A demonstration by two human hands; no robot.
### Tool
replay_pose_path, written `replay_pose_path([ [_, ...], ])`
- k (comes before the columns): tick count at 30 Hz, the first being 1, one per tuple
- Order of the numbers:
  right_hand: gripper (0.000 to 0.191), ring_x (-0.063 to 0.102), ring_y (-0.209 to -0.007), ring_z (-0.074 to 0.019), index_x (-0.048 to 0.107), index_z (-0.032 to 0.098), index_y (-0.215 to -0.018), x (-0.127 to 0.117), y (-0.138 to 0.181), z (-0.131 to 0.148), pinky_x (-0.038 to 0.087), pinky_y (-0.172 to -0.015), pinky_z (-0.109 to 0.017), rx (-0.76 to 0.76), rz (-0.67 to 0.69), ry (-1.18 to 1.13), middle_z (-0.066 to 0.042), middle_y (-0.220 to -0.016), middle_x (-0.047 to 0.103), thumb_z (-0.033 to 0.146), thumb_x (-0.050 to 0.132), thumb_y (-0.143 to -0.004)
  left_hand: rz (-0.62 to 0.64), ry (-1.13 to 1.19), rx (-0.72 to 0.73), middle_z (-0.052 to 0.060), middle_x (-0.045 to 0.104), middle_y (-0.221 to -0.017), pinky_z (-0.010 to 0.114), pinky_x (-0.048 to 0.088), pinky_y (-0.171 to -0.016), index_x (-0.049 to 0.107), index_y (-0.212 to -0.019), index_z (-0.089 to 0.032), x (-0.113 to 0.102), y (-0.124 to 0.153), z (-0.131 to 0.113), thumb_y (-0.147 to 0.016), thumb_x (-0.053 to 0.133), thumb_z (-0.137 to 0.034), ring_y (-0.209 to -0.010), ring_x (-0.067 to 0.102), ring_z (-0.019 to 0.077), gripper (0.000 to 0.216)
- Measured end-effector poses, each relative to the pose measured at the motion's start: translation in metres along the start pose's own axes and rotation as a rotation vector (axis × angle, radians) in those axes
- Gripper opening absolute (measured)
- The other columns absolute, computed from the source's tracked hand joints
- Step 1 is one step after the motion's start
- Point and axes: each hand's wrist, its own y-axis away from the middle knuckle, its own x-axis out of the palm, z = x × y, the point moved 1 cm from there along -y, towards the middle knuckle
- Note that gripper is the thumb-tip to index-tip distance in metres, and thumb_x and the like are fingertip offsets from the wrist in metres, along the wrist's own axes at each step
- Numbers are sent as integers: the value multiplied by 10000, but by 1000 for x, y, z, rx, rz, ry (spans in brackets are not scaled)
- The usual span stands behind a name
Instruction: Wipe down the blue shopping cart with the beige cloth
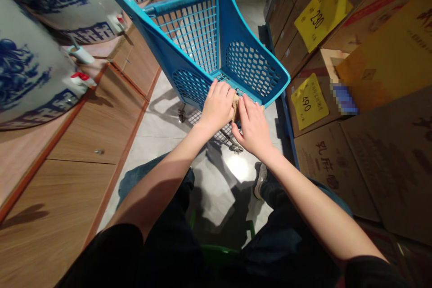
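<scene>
A blue plastic shopping cart [241, 4] stands in front of my knees, its near edge under my hands. My left hand [219, 103] is closed over that edge, fingers bent forward and down. Close beside it, my right hand [254, 128] is curled over the same edge with its thumb held lower. Between the two hands shows a small tan piece [235, 107], which both hands press on. My fingers cover most of it, so I cannot tell if it is cloth or cardboard. The cart's mesh basket shows no goods.
Large blue-and-white jars [30, 67] with red-handled taps stand on a wooden cabinet [77, 121] at left. Stacked cardboard boxes [324, 153] with yellow price signs [310, 101] line the right. My legs straddle a green seat [219, 248] on the tiled floor [151, 130].
</scene>
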Motion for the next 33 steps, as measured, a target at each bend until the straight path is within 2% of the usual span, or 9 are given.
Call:
replay_pose_path([
  [7, 702, 545, -1507, -365, 429, -39, -1621, 0, -13, 6, 355, -1330, -624, 72, 10, 15, -293, -1618, 565, 297, 436, -1005, -47, 17, 15, 186, 709, -1311, 635, 353, -1345, 709, -1241, -135, 2, 0, 2, -951, 463, -128, -1399, 592, 344, 380],
  [11, 695, 460, -1581, -382, 436, -56, -1614, -4, 0, 16, 340, -1343, -617, 32, -3, 17, -304, -1679, 490, 272, 461, -1001, -11, 32, 29, 192, 726, -1306, 614, 366, -1347, 717, -1237, -120, -1, 1, 6, -957, 455, -122, -1397, 608, 332, 384],
  [15, 727, 368, -1647, -382, 391, -39, -1654, -5, 2, 3, 290, -1373, -617, 7, 61, 34, -292, -1737, 411, 277, 483, -1005, 17, 95, 85, 183, 711, -1416, 626, 372, -1348, 697, -1342, -152, -7, 1, 14, -914, 460, -68, -1492, 556, 316, 496],
  [18, 711, 399, -1633, -383, 404, -48, -1642, -5, -3, -13, 282, -1377, -628, 49, 71, 35, -302, -1699, 465, 284, 467, -1016, 38, 102, 109, 174, 692, -1478, 603, 365, -1359, 680, -1391, -153, -10, 1, 19, -897, 451, -34, -1536, 531, 294, 557],
  [21, 695, 421, -1618, -395, 426, -14, -1635, -3, 0, -12, 308, -1349, -677, 58, 24, 9, -286, -1666, 516, 301, 468, -1017, 28, 107, 100, 157, 705, -1473, 585, 370, -1361, 690, -1377, -156, -10, 1, 19, -911, 427, -19, -1548, 531, 273, 553],
  [25, 709, 400, -1630, -415, 411, -34, -1633, -3, 8, -2, 327, -1335, -679, 9, 3, 37, -300, -1699, 465, 314, 477, -1019, -3, 120, 86, 135, 735, -1448, 592, 385, -1353, 721, -1352, -178, -9, 0, 18, -909, 444, -6, -1526, 561, 269, 550],
  [29, 678, 428, -1621, -397, 441, -67, -1608, -6, 1, -18, 316, -1357, -637, 38, 41, 69, -307, -1690, 477, 322, 439, -1053, -8, 130, 80, 131, 735, -1467, 582, 392, -1349, 736, -1363, -169, -9, -1, 20, -911, 450, -7, -1531, 566, 267, 559],
  [33, 623, 446, -1611, -395, 531, -30, -1559, -6, -4, -27, 315, -1356, -646, 76, 33, 46, -283, -1656, 535, 366, 391, -1100, -10, 135, 78, 112, 734, -1483, 573, 412, -1336, 754, -1352, -181, -10, -2, 22, -929, 452, -23, -1522, 583, 258, 543],
])
